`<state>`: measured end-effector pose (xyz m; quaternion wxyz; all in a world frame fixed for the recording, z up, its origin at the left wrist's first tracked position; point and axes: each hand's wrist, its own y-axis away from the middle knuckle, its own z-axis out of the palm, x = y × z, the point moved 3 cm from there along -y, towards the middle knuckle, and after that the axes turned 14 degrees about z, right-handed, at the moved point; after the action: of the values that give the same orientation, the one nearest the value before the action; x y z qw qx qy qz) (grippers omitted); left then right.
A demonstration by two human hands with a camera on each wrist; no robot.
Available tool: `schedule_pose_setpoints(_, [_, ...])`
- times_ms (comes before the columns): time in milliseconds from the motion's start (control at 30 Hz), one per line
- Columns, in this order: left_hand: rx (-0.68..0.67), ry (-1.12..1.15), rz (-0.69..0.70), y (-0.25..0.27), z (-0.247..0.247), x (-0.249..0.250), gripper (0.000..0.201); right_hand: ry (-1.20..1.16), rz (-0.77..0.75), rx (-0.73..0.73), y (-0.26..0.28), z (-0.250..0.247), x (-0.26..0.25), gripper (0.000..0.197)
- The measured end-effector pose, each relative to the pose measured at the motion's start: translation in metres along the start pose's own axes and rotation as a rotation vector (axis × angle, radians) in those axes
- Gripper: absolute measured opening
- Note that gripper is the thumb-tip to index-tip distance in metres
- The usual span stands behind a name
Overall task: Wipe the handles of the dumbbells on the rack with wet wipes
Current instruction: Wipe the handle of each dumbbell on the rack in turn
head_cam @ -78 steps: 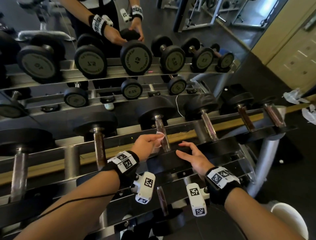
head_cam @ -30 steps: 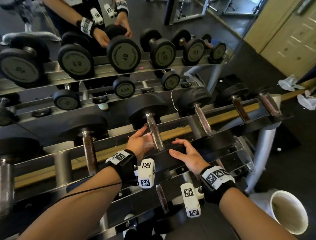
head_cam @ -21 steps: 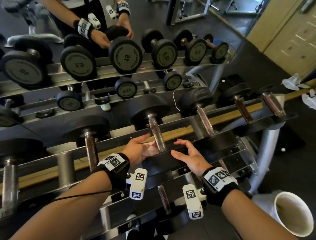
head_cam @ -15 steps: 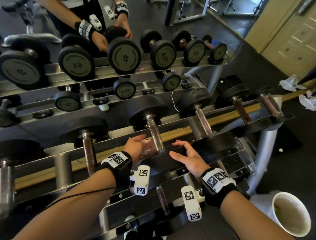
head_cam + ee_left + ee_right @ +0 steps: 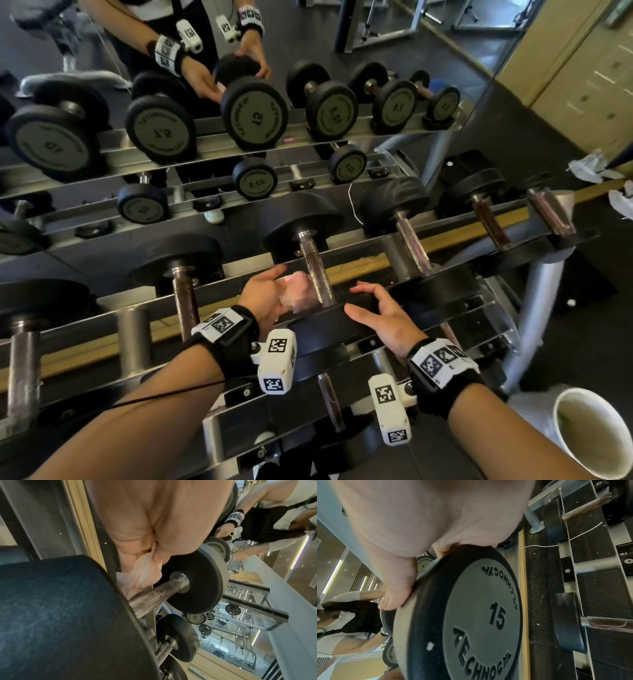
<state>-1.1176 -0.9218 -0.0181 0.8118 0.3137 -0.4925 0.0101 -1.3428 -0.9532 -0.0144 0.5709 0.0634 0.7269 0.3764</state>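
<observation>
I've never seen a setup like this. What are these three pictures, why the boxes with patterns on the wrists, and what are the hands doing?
There is no robot: a person wears three cameras. The wide picture comes from the head; the others look along each wrist, from those patterned boxes. In front is a dumbbell rack against a mirror, hence the doubled hands. The left hand holds a wet wipe against a dumbbell handle. The right hand rests its fingers on that dumbbell's near weight, marked 15, apparently steadying it.
</observation>
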Motion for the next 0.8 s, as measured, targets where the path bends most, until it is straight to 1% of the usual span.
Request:
schedule_pose_setpoints(100, [0.037, -0.021, -0.002, -0.006, 0.015, -0.007, 0.057, -0.009, -0.003, -0.001, 0.001, 0.000, 0.000, 0.067])
schedule_pose_setpoints(167, [0.036, -0.049, -0.037, -0.012, 0.030, -0.012, 0.051, -0.009, -0.004, -0.003, 0.001, 0.001, 0.000, 0.065])
schedule_pose_setpoints(233, [0.044, -0.009, -0.082, -0.016, 0.038, -0.014, 0.042, -0.007, -0.011, 0.003, 0.001, 0.001, 0.000, 0.064])
schedule_pose_setpoints(267, [0.052, 0.002, -0.078, -0.018, 0.037, -0.014, 0.042, -0.008, -0.013, 0.003, 0.001, 0.001, 0.000, 0.063])
schedule_pose_setpoints(367, [0.027, -0.035, -0.028, -0.014, 0.028, -0.015, 0.056, -0.020, -0.011, -0.009, 0.001, 0.001, 0.000, 0.065])
schedule_pose_setpoints(433, [0.008, 0.022, -0.034, -0.010, 0.021, -0.016, 0.060, -0.024, 0.000, -0.013, 0.001, 0.001, 0.000, 0.068])
schedule_pose_setpoints(500, [0.048, 0.071, -0.032, -0.009, 0.013, -0.018, 0.059, -0.010, 0.002, -0.014, 0.001, 0.000, 0.001, 0.067])
schedule_pose_setpoints(567, [0.109, 0.118, 0.009, -0.011, 0.012, -0.016, 0.055, 0.007, -0.007, -0.013, 0.001, -0.001, 0.000, 0.067])
schedule_pose_setpoints(667, [0.153, 0.219, 0.056, -0.017, 0.025, -0.010, 0.056, 0.018, -0.010, -0.015, 0.001, 0.000, -0.001, 0.065])
schedule_pose_setpoints(733, [0.156, 0.265, 0.040, -0.021, 0.035, -0.007, 0.056, 0.024, -0.006, -0.012, 0.001, 0.001, -0.002, 0.066])
schedule_pose_setpoints(800, [0.135, 0.272, 0.038, -0.021, 0.039, -0.006, 0.051, 0.017, 0.005, -0.014, 0.002, 0.001, -0.002, 0.067])
